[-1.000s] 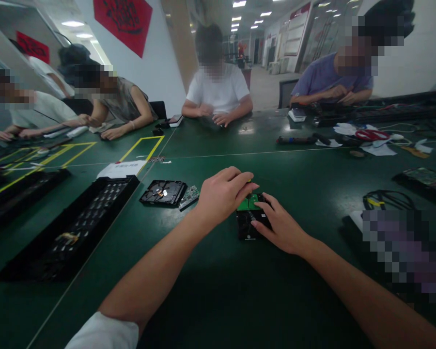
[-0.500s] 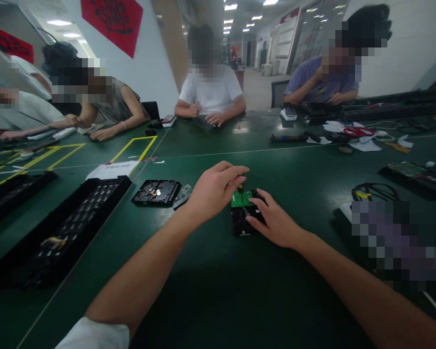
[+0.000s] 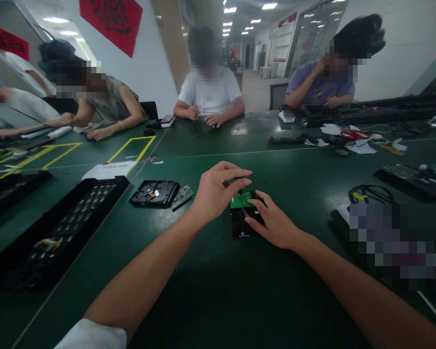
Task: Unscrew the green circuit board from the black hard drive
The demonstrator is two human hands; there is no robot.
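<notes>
A black hard drive [image 3: 240, 224] with a green circuit board [image 3: 235, 201] on its upper part lies on the table in front of me. Over the board, my left hand [image 3: 218, 191] pinches what looks like a small upright screwdriver [image 3: 241, 190], largely hidden by the fingers. My right hand [image 3: 272, 219] grips the drive from the right, thumb and fingertips resting on its top. To the left lies another black hard drive [image 3: 154, 193], beside a loose circuit board [image 3: 183, 196].
A long black tray [image 3: 63, 228] stands at the left on the green table [image 3: 203, 300]. Coiled black cables [image 3: 371, 194] and a device with a board [image 3: 414, 179] lie at the right. Papers and a tool [image 3: 285, 140] lie farther back. Several people sit across the table.
The left fingertips have shifted slightly over the green board, and less of the screwdriver shows. My right hand keeps its hold on the drive. The view has moved a little.
</notes>
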